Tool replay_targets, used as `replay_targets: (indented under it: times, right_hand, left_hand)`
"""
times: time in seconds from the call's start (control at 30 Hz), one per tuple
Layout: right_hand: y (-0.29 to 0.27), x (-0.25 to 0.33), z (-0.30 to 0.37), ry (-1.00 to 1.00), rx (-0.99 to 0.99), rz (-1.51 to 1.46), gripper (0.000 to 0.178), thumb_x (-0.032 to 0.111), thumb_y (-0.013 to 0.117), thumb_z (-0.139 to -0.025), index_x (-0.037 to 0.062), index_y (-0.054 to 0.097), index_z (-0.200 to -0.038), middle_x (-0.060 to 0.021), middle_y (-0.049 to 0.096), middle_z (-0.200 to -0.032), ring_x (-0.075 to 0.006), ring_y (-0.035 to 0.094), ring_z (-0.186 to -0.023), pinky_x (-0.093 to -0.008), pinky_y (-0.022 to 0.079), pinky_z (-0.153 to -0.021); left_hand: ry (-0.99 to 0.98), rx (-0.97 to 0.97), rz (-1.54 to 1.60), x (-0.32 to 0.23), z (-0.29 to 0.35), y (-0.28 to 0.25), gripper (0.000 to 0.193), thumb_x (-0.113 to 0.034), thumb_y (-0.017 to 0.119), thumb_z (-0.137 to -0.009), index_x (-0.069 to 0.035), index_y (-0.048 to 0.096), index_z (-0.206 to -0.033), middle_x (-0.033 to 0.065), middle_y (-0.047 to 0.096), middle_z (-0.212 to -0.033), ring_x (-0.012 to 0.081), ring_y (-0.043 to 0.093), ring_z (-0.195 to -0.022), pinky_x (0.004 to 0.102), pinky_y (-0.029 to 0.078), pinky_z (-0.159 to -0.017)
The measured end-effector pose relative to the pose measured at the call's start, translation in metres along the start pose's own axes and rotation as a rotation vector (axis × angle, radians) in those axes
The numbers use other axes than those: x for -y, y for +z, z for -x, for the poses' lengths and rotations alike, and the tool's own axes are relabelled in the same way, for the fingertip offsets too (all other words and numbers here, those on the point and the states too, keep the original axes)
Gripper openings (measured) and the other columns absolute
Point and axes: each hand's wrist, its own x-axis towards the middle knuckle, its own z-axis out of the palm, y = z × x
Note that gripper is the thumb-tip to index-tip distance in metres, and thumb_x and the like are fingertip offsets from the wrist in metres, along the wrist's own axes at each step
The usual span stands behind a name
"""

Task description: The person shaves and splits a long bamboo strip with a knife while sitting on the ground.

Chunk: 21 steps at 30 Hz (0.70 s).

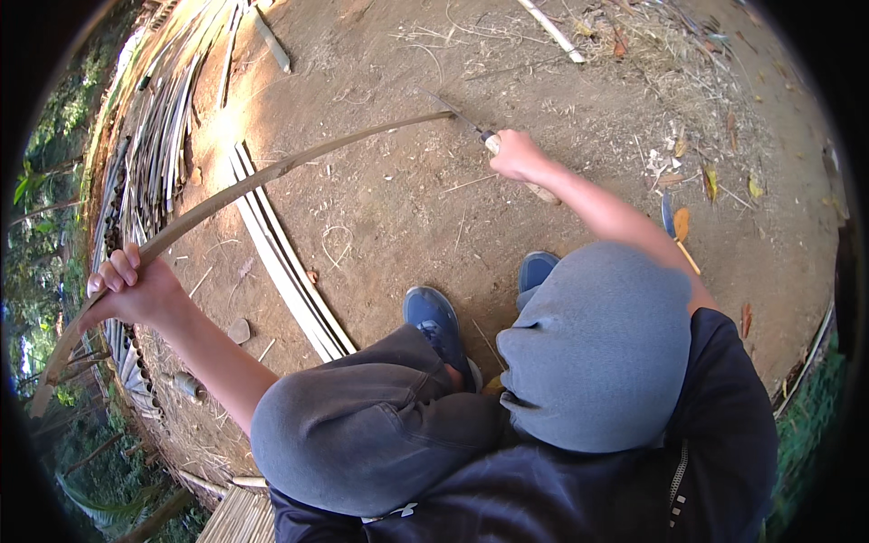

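A long, curved brown strip [290, 163], which looks like split bamboo, spans from the left edge to the upper middle. My left hand [145, 290] is closed around it near its lower left end, and that end sticks out past my fingers. In my closed right hand [518, 156] is a knife [463, 116] with a thin dark blade and a long pale handle, whose butt shows below my fist. Its blade lies at the far tip of the strip, seeming to touch it. The exact contact is too small to tell.
Several pale split strips [285, 258] lie on the dirt between my hands. A large bundle of long strips [163, 163] lies at the left. A blue-bladed tool [668, 215] rests at the right near dry leaves. A pale stick [552, 32] lies far off.
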Motion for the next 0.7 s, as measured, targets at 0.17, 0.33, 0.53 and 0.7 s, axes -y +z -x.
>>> replay_targets:
  times: [0.17, 0.33, 0.53, 0.7]
  right_hand:
    - [0.007, -0.014, 0.013, -0.041, -0.029, -0.046, 0.015, 0.007, 0.056, -0.08, 0.0018, 0.061, -0.093, -0.0155, 0.066, -0.08, -0.0278, 0.067, -0.073, -0.0429, 0.052, -0.063]
    - [0.003, -0.018, -0.012, 0.01, -0.049, -0.084, 0.014, 0.007, 0.056, -0.078, 0.0025, 0.061, -0.09, -0.0165, 0.065, -0.078, -0.0284, 0.066, -0.072, -0.0441, 0.051, -0.064]
    - [0.006, 0.058, 0.056, -0.246, -0.055, -0.184, 0.02, 0.002, 0.059, -0.08, -0.0005, 0.06, -0.1, -0.013, 0.062, -0.072, -0.0208, 0.061, -0.061, -0.0372, 0.049, -0.051]
    - [-0.007, 0.146, 0.103, -0.495, 0.154, -0.109, 0.032, 0.003, 0.062, -0.082, -0.0012, 0.058, -0.113, -0.0117, 0.064, -0.072, -0.0191, 0.062, -0.055, -0.0342, 0.048, -0.049]
  left_hand:
    - [0.01, 0.072, 0.019, -0.006, -0.014, -0.006, 0.082, -0.089, 0.028, -0.068, -0.015, 0.061, -0.061, -0.0042, 0.045, -0.048, 0.0104, 0.04, -0.042, 0.0268, 0.036, -0.045]
    - [0.066, -0.095, -0.104, -0.011, -0.002, 0.012, 0.077, -0.086, 0.022, -0.077, -0.016, 0.053, -0.066, -0.0034, 0.039, -0.05, 0.011, 0.04, -0.044, 0.0265, 0.038, -0.045]
    - [0.145, -0.263, -0.219, 0.012, 0.013, 0.046, 0.073, -0.077, 0.012, -0.091, -0.014, 0.045, -0.076, -0.0015, 0.034, -0.054, 0.0124, 0.036, -0.048, 0.0263, 0.036, -0.046]
    - [0.168, -0.426, -0.321, 0.007, 0.02, 0.053, 0.064, -0.069, 0.013, -0.099, -0.013, 0.039, -0.079, -0.001, 0.031, -0.057, 0.0134, 0.032, -0.051, 0.027, 0.033, -0.049]
